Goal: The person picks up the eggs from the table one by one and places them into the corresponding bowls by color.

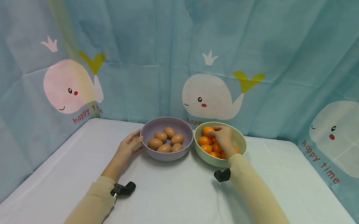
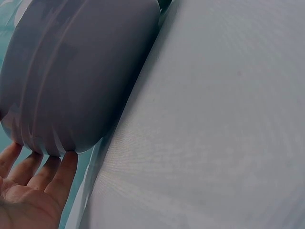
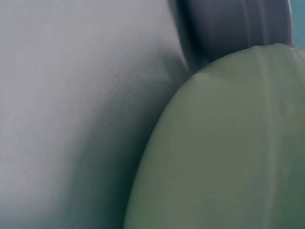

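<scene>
In the head view, several brown eggs [image 1: 161, 136] lie in a purple bowl [image 1: 165, 156]. My left hand [image 1: 127, 146] touches this bowl's left side, thumb at the rim. Nearly straight fingers [image 2: 62, 181] press their tips against its outer wall in the left wrist view. Beside it stands a light green bowl [image 1: 206, 157] with several small oranges [image 1: 204, 141] inside. My right hand [image 1: 224, 138] reaches over that bowl and pinches an orange [image 1: 208, 131] near its far left part. In the right wrist view the green bowl's wall hides this hand.
Both bowls stand side by side on a white-covered table [image 1: 168, 193], near its back edge. Close behind hangs a blue curtain [image 1: 132, 81] printed with whales, which also runs along both sides. A black wrist mount [image 1: 123, 188] sticks out from the left sleeve.
</scene>
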The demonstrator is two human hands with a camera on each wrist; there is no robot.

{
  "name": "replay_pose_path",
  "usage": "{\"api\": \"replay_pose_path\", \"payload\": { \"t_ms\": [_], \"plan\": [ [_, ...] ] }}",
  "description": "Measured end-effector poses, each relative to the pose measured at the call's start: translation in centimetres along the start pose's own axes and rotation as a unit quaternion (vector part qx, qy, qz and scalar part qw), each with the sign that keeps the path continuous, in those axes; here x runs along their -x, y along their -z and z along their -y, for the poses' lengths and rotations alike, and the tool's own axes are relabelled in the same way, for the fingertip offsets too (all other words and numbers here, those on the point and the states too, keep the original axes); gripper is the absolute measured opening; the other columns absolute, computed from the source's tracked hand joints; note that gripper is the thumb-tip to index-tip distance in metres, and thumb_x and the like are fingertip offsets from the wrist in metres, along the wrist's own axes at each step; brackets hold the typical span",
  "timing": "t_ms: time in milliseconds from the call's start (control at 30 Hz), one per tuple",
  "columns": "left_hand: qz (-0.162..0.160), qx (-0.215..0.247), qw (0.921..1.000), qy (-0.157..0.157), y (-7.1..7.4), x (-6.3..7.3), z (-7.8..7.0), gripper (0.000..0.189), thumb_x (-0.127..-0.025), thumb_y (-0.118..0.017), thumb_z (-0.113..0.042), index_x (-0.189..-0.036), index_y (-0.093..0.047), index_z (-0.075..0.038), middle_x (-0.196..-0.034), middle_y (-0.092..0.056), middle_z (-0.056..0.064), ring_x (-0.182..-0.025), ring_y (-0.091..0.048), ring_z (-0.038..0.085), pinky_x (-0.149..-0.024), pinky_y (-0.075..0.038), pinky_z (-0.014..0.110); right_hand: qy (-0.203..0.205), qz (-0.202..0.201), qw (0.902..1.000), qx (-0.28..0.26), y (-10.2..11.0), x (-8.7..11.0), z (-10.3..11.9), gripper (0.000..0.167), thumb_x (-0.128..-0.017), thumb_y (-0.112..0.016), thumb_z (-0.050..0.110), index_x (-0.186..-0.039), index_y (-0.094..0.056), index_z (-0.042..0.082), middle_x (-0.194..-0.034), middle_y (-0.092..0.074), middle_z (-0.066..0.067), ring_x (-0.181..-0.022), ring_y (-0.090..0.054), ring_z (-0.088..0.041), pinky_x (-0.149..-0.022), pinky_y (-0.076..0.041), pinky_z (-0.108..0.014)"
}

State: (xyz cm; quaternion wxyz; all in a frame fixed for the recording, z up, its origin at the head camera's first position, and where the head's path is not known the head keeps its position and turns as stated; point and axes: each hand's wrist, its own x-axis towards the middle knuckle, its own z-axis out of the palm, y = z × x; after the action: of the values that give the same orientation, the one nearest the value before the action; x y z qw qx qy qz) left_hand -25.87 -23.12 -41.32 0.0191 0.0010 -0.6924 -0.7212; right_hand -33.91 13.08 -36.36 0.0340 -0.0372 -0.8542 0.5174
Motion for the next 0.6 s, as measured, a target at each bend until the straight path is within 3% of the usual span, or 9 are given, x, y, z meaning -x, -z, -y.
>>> {"api": "replay_pose_path", "payload": {
  "t_ms": [233, 400, 500, 600],
  "plan": [
    [0.002, -0.003, 1.0, -0.002, -0.2, -0.1, 0.1, 0.058, -0.105, -0.05, -0.022, -0.157, -0.028, -0.009, -0.163, -0.03, 0.01, -0.149, -0.033, 0.023, -0.117, -0.04, 0.045, 0.024, -0.003, 0.9997, 0.001, 0.2, 0.1, -0.2, 0.039, -0.092, -0.072, 0.017, -0.125, -0.066, -0.001, -0.128, -0.065, -0.021, -0.115, -0.058, -0.031, -0.105, -0.05, -0.042],
    [0.006, -0.011, 0.9999, 0.003, -0.2, -0.2, 0.0, 0.059, -0.105, -0.051, -0.024, -0.157, -0.028, -0.008, -0.163, -0.03, 0.01, -0.147, -0.034, 0.022, -0.108, -0.049, 0.03, 0.001, 0.019, 0.9998, 0.011, 1.3, 0.2, -0.2, 0.039, -0.095, -0.067, 0.02, -0.13, -0.064, 0.003, -0.135, -0.062, -0.016, -0.122, -0.054, -0.03, -0.109, -0.046, -0.041],
    [0.006, -0.027, 0.9996, 0.006, 0.1, -0.2, -0.2, 0.06, -0.104, -0.054, -0.027, -0.156, -0.03, -0.008, -0.161, -0.033, 0.011, -0.14, -0.042, 0.015, -0.1, -0.052, 0.021, 0.003, 0.009, 0.9998, 0.016, 2.6, 0.1, 0.1, 0.036, -0.098, -0.064, 0.022, -0.129, -0.065, 0.004, -0.133, -0.063, -0.016, -0.115, -0.056, -0.029, -0.096, -0.051, -0.034],
    [0.008, -0.052, 0.9986, 0.008, 0.8, -0.1, -0.6, 0.062, -0.103, -0.055, -0.03, -0.155, -0.032, -0.006, -0.16, -0.036, 0.013, -0.129, -0.05, 0.005, -0.098, -0.053, 0.018, 0.035, -0.033, 0.9986, 0.02, 4.4, -0.1, 0.4, 0.033, -0.1, -0.061, 0.023, -0.123, -0.069, 0.002, -0.125, -0.068, -0.02, -0.098, -0.061, -0.024, -0.077, -0.052, -0.022]
  ]
}}
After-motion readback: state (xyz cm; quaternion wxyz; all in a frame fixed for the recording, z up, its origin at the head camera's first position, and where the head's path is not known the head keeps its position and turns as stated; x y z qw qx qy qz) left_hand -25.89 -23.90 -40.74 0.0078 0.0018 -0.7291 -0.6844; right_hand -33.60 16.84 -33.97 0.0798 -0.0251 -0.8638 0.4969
